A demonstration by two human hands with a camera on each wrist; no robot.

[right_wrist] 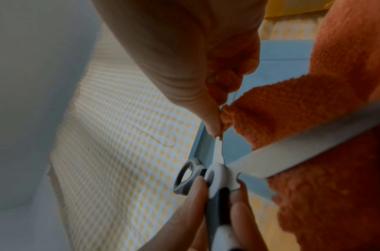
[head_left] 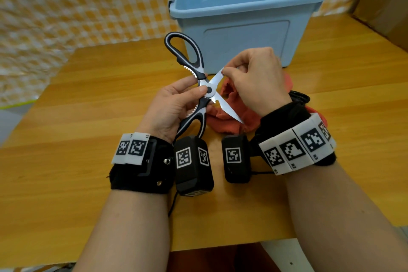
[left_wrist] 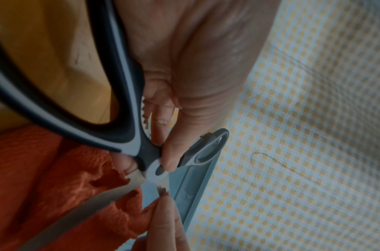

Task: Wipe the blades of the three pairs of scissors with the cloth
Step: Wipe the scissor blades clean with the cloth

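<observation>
scissors [head_left: 204, 86] spread in X, tips rightward | left hand [head_left: 174, 106] grips pivot | right hand [head_left: 254, 79] pinches upper blade

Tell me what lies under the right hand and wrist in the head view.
An orange cloth bunched on the wooden table, beneath the right hand. A black looped object peeks out behind the wrist; the rest is covered, so I cannot identify it.

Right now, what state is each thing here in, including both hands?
Scissors: blades spread open, held up above the table.
Left hand: grips the scissors at the pivot.
Right hand: pinches the orange cloth round the upper blade.
Orange cloth: bunched, hanging down to the table.
Blue bin: lid off, upright.
</observation>
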